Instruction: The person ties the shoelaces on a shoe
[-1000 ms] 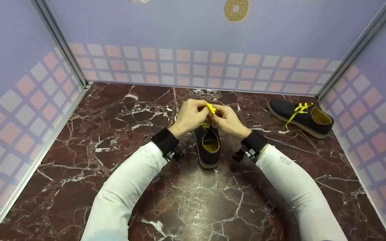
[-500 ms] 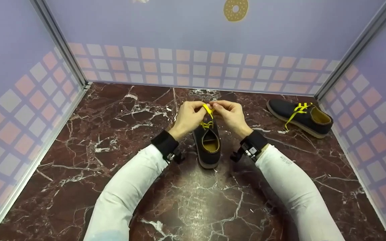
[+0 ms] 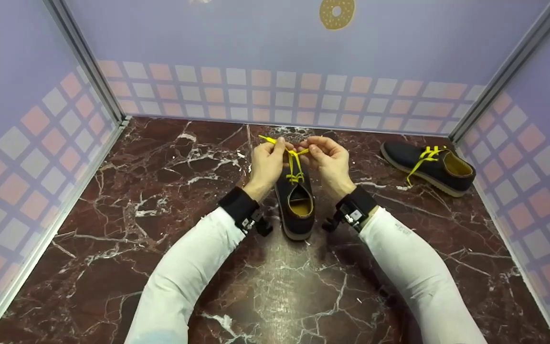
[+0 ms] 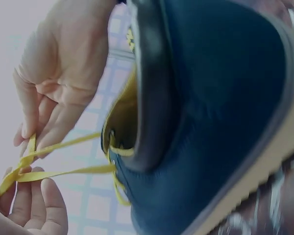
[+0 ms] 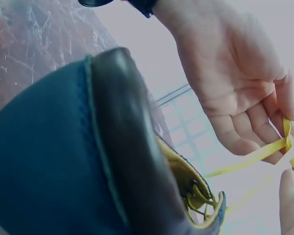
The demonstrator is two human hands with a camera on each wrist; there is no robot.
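A dark shoe point(image 3: 299, 220) with a tan lining stands on the floor between my hands, heel toward me. Its yellow shoelace point(image 3: 295, 165) rises from the eyelets as two strands that cross in a loose knot point(image 4: 22, 166) above the shoe. My left hand point(image 3: 267, 167) pinches one lace end, whose tip sticks out to the upper left past the thumb. Between thumb and fingertips, my right hand point(image 3: 331, 165) pinches the other end. Both strands look taut in the left wrist view. The shoe's toe is partly hidden behind the laces and hands.
A second dark shoe point(image 3: 399, 160) with yellow laces lies at the back right near the wall, one lace end trailing on the floor. The dark red marble-patterned floor point(image 3: 170, 191) is bounded by lilac panels point(image 3: 280, 43) with pink and white squares.
Both hands were close together over the lace; now they have drawn slightly apart. The strands have spread into a crossing, and a lace tip shows beyond my left thumb.
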